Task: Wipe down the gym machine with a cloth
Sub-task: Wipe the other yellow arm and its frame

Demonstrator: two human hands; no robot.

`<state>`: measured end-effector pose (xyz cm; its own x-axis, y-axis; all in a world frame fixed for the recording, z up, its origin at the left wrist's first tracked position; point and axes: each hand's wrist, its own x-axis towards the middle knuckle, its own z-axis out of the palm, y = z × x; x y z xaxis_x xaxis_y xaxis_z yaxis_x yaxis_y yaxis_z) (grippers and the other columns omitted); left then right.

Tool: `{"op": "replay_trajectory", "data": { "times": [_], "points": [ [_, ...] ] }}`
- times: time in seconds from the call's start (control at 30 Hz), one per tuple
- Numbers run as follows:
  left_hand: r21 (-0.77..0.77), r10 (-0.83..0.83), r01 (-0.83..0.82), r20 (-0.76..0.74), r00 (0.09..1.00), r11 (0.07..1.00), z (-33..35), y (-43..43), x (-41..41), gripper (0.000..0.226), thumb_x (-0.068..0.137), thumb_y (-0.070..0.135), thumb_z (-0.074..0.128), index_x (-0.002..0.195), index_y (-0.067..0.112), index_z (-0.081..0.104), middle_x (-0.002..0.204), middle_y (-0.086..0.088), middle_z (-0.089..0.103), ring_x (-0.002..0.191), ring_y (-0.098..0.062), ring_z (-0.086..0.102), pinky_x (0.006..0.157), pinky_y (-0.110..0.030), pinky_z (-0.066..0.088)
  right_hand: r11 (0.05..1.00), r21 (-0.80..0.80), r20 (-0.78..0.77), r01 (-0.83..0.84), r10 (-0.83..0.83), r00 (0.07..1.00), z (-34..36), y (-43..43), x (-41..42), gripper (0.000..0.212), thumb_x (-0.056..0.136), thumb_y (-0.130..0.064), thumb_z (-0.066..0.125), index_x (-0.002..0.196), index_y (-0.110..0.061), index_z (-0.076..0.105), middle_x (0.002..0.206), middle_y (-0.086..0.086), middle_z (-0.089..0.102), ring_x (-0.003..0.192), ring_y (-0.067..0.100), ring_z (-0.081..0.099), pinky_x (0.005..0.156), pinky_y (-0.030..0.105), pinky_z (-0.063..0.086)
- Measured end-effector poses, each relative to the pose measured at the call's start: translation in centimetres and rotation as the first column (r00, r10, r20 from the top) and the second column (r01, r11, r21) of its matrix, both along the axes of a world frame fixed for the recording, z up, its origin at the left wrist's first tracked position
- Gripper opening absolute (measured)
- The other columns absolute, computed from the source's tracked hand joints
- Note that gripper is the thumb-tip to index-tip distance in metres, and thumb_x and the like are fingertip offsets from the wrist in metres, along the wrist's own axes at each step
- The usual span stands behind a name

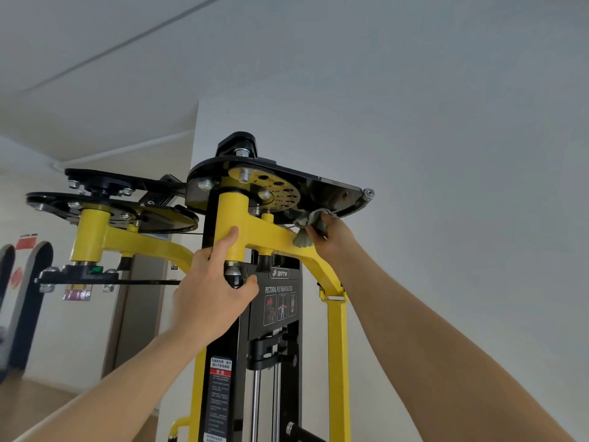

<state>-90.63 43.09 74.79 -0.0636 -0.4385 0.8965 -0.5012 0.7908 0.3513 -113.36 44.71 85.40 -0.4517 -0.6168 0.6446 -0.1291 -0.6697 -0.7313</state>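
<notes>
A yellow and black gym machine (277, 237) rises in front of me, seen from below. My left hand (213, 282) grips the lower end of its yellow pivot post, thumb up along the post and fingers round the black knob beneath. My right hand (331, 239) reaches up and holds a crumpled grey-green cloth (307, 226). The cloth is pressed where the yellow arm meets the underside of the black cam plate (331, 189). A yellow numbered disc (274, 189) with holes sits under that plate.
A second yellow arm with black pulley plates (111, 212) sticks out to the left. The black weight tower with an exercise label (280, 306) and a yellow upright (338, 362) stand below. A white wall is on the right, a door (140, 314) behind on the left.
</notes>
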Motion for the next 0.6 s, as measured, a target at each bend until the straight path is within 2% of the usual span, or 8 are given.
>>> {"op": "replay_trajectory", "data": {
  "times": [0.07, 0.1, 0.2, 0.3, 0.4, 0.47, 0.53, 0.6],
  "points": [
    [0.008, 0.001, -0.001, 0.001, 1.000, 1.000, 0.0, 0.0, 0.0, 0.084, 0.087, 0.052, 0.066, 0.152, 0.056, 0.012, 0.136, 0.000, 0.043, 0.088, -0.014, 0.056, 0.068, -0.032, 0.047, 0.996, -0.055, 0.003, 0.075, -0.075, 0.997, 0.1, 0.1, 0.6, 0.015, 0.102, -0.005, 0.052, 0.115, -0.001, 0.058, 0.119, 0.012, 0.066, 0.099, 0.015, 0.072, 0.081, 0.020, 0.056],
    [0.006, -0.001, 0.001, 0.000, 1.000, 1.000, 0.0, -0.1, 0.0, 0.084, 0.087, 0.052, 0.065, 0.151, 0.057, 0.012, 0.136, -0.001, 0.043, 0.088, -0.014, 0.056, 0.069, -0.034, 0.049, 0.995, -0.094, 0.165, -0.027, 0.042, 0.985, 0.1, 0.6, 1.1, 0.022, 0.101, -0.004, 0.054, 0.122, 0.002, 0.057, 0.127, 0.017, 0.065, 0.110, 0.020, 0.069, 0.080, 0.022, 0.059],
    [-0.005, -0.004, 0.004, 0.002, 1.000, 1.000, -0.1, 0.0, 0.0, 0.084, 0.087, 0.052, 0.065, 0.152, 0.056, 0.011, 0.136, -0.001, 0.043, 0.083, -0.012, 0.057, 0.066, -0.034, 0.050, 0.991, -0.132, 0.299, -0.007, 0.046, 0.953, -0.8, 2.8, 0.3, 0.038, 0.102, -0.008, 0.056, 0.138, 0.001, 0.051, 0.143, 0.016, 0.054, 0.127, 0.029, 0.057, 0.073, 0.018, 0.058],
    [-0.007, -0.018, 0.018, 0.011, 1.000, 1.000, 0.0, 0.1, 0.1, 0.085, 0.088, 0.052, 0.065, 0.152, 0.055, 0.010, 0.143, -0.002, 0.041, 0.087, -0.015, 0.059, 0.066, -0.034, 0.049, 0.983, -0.181, 0.508, -0.038, 0.127, 0.852, -1.6, 5.9, -0.3, 0.033, 0.101, -0.010, 0.059, 0.133, -0.003, 0.056, 0.129, 0.009, 0.063, 0.109, 0.022, 0.062, 0.050, 0.008, 0.048],
    [-0.016, -0.084, 0.084, 0.017, 0.996, 0.996, 0.2, 0.4, 0.4, 0.094, 0.085, 0.049, 0.073, 0.154, 0.046, 0.009, 0.155, -0.002, 0.033, 0.124, -0.024, 0.053, 0.091, -0.041, 0.052, 0.950, -0.259, 0.538, 0.174, -0.008, 0.843, -1.4, 8.3, -1.5, 0.016, 0.097, -0.005, 0.063, 0.113, -0.007, 0.066, 0.087, 0.005, 0.066, 0.072, 0.020, 0.063, 0.046, 0.018, 0.049],
    [-0.058, -0.142, 0.140, -0.024, 0.990, 0.988, 0.4, 0.8, 0.6, 0.106, 0.079, 0.041, 0.082, 0.156, 0.037, 0.008, 0.158, -0.002, 0.025, 0.139, -0.023, 0.039, 0.103, -0.041, 0.043, 0.908, -0.304, 0.452, 0.290, -0.130, 0.882, -0.2, 9.4, -2.1, 0.010, 0.094, -0.006, 0.064, 0.101, -0.008, 0.071, 0.080, 0.007, 0.067, 0.065, 0.024, 0.061, 0.043, 0.024, 0.047],
    [-0.148, -0.165, 0.150, -0.091, 0.982, 0.978, 1.3, 1.3, 0.9, 0.116, 0.074, 0.034, 0.088, 0.157, 0.031, 0.007, 0.160, -0.001, 0.018, 0.147, -0.022, 0.026, 0.115, -0.044, 0.033, 0.852, -0.349, 0.198, 0.390, -0.340, 0.919, 1.0, 10.2, -2.7, 0.011, 0.090, -0.006, 0.063, 0.091, -0.011, 0.074, 0.079, 0.007, 0.069, 0.065, 0.024, 0.061, 0.050, 0.028, 0.050],
    [-0.255, -0.139, 0.099, -0.143, 0.980, 0.962, 2.8, 1.8, 1.5, 0.121, 0.069, 0.028, 0.091, 0.158, 0.027, 0.008, 0.163, -0.004, 0.012, 0.152, -0.024, 0.014, 0.121, -0.046, 0.022, 0.800, -0.404, -0.057, 0.444, -0.506, 0.860, 2.5, 11.2, -3.0, 0.016, 0.086, -0.008, 0.062, 0.091, -0.015, 0.076, 0.078, 0.004, 0.071, 0.061, 0.017, 0.063, 0.053, 0.028, 0.053]
  ]
}}
